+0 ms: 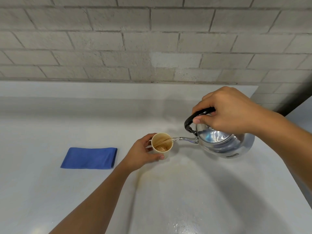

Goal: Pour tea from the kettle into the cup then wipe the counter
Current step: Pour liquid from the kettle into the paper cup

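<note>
A shiny metal kettle [222,144] with a black handle is tilted to the left above the counter. My right hand [231,110] grips that handle from above. Brown tea streams from the spout [184,139] into a small beige cup [162,145] standing on the counter. My left hand [141,152] wraps around the cup's left side, thumb at the front. Tea lies in the bottom of the cup. A folded blue cloth [90,157] rests flat on the counter, left of the cup and apart from my hands.
The white counter [50,125] runs back to a low ledge under a grey brick wall [152,39]. A faint brownish stain and wet patches [184,225] mark the counter in front of the cup. The counter's right edge lies beyond the kettle.
</note>
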`<state>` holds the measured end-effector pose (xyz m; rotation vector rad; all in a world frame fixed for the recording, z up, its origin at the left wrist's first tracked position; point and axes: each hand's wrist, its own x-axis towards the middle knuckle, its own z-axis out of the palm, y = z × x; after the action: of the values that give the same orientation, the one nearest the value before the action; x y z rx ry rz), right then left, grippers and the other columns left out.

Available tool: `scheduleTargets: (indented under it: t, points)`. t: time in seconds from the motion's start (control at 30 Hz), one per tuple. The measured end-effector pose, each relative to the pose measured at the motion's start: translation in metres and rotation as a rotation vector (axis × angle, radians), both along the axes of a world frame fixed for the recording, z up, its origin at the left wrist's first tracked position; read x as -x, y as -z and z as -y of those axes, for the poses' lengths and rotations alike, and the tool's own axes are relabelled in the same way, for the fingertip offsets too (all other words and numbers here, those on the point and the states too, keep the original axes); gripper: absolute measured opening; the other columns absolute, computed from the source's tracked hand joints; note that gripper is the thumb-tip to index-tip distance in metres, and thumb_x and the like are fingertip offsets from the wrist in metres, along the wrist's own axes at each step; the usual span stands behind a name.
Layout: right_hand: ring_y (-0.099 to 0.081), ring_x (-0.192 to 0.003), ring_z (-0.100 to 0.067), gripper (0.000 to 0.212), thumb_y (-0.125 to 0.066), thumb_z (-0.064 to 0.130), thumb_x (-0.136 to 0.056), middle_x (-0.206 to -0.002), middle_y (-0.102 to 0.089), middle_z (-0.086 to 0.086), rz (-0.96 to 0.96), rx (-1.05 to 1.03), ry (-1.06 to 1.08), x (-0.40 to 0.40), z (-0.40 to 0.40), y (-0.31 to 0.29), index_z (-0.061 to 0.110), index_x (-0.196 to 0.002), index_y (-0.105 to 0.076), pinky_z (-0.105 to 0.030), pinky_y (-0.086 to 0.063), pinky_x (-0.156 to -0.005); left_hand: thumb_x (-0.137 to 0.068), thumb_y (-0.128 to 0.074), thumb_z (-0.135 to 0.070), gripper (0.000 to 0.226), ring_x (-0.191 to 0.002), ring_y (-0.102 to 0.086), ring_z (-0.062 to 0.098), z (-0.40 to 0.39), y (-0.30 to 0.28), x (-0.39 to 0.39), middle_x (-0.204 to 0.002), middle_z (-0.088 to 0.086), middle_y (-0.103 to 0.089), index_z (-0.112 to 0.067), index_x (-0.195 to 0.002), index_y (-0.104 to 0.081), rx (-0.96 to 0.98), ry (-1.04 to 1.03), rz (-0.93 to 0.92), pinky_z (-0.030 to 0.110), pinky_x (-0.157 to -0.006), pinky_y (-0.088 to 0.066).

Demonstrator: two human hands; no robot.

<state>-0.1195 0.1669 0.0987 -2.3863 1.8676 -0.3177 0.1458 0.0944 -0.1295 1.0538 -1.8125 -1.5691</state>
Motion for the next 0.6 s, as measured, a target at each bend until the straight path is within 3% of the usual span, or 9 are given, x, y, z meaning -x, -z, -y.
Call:
scheduleTargets:
  t: [0.23, 0.6]
  points:
    - [-0.051, -0.061, 0.005, 0.010, -0.072, 0.045, -0.083, -0.058, -0.055, 0.025, -0.037, -0.002, -0.011, 0.0007, 0.0007, -0.0045, 0.044, -0.091, -0.077, -0.022, -0.031, -0.054, -0.063, -0.101, -0.026, 0.077, -0.117, -0.070, 0.010, -0.0008, -0.0001, -0.0002, -0.125, -0.013, -0.073, -0.045, -0.128, -0.064, -0.015, -0.004, -0.012, 0.018, -0.084, -0.058]
    - [-0.054, -0.061, 0.003, 0.010, -0.073, 0.045, -0.083, -0.061, -0.061, 0.023, -0.051, -0.014, -0.016, 0.0028, 0.0006, -0.0065, 0.044, -0.091, -0.078, -0.024, -0.035, -0.054, -0.062, -0.101, -0.031, 0.077, -0.117, -0.071, 0.011, -0.0007, 0.0009, -0.0004, -0.125, -0.014, -0.073, -0.047, -0.127, -0.063, 0.000, -0.003, 0.003, 0.020, -0.090, -0.058]
